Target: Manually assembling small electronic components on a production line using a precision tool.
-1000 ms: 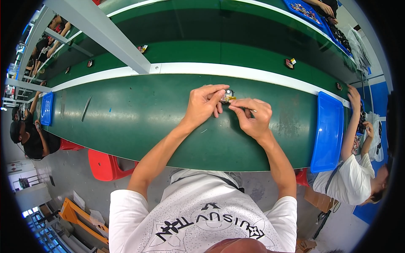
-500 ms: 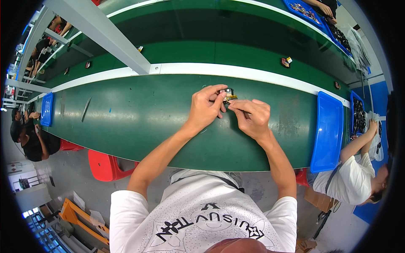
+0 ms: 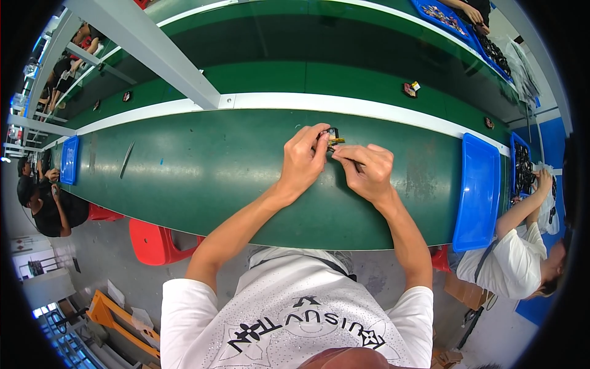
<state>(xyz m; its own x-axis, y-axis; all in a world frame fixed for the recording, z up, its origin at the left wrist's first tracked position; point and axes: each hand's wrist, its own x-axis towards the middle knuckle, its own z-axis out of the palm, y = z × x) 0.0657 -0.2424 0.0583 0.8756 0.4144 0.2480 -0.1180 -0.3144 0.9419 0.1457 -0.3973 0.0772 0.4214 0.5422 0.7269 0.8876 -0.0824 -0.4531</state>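
Note:
My left hand (image 3: 303,156) grips a small black electronic part (image 3: 333,133) with a pale and yellowish piece on it, held just above the green work table (image 3: 209,166). Thumb and fingers pinch its left side. From the right, my right hand (image 3: 369,169) comes up to its lower edge with thumb and forefinger pressed together. Whatever those fingertips pinch is too small to make out. The part's underside is hidden by my fingers.
A blue tray (image 3: 476,190) stands at the table's right end, a smaller blue tray (image 3: 69,160) at the left. A thin metal tool (image 3: 126,160) lies left. Beyond the white rail, small parts (image 3: 410,90) sit on a green belt. A person (image 3: 510,246) works at right.
My left fingers have shifted slightly and curl closer round the part. My right hand keeps its pinch almost in place. Parts on the belt beyond the rail have moved a little left.

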